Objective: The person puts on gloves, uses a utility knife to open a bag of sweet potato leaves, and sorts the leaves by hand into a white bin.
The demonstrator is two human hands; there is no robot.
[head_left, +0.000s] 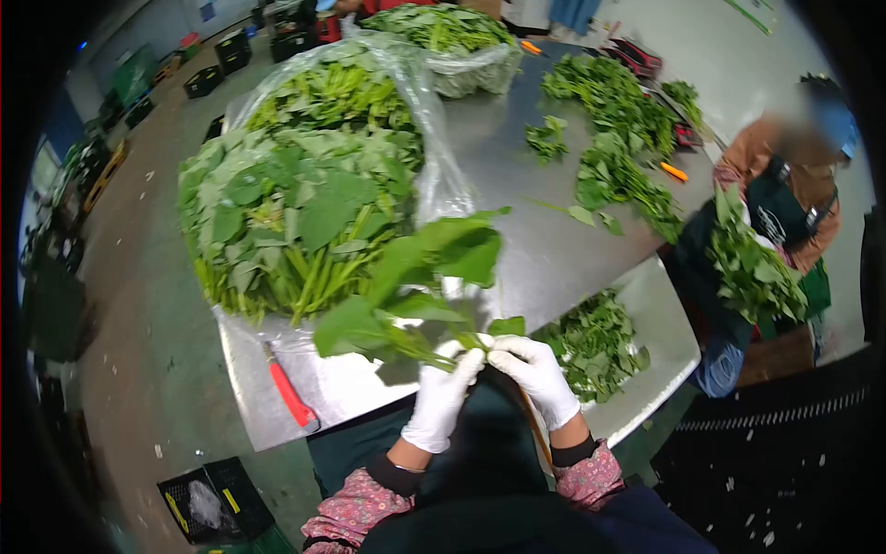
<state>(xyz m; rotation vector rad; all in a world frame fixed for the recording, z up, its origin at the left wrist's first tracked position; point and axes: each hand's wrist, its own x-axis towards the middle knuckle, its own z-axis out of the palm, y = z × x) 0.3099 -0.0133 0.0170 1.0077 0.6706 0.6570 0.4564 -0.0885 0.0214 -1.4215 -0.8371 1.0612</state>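
Note:
Both my hands wear white gloves and meet in front of my body at the table's near edge. My left hand [443,392] is closed around the stems of a small bunch of leafy greens [420,291], whose broad leaves point up and to the left. Fingertips of my right hand [537,374] pinch at the stem end of the same greens, by a small leaf [507,326]. Left of the bunch, a large heap of leafy greens [300,198] fills an open clear plastic bag [441,166]. A red-handled knife [292,395] lies on the near left corner of the metal table [503,217].
A white tub [666,319] holding loose leaves [595,346] stands at my right. More greens [623,138] and an orange-handled tool [674,172] lie across the table. At right, a co-worker [784,194] holds a bunch. A black crate [217,508] sits on the floor, lower left.

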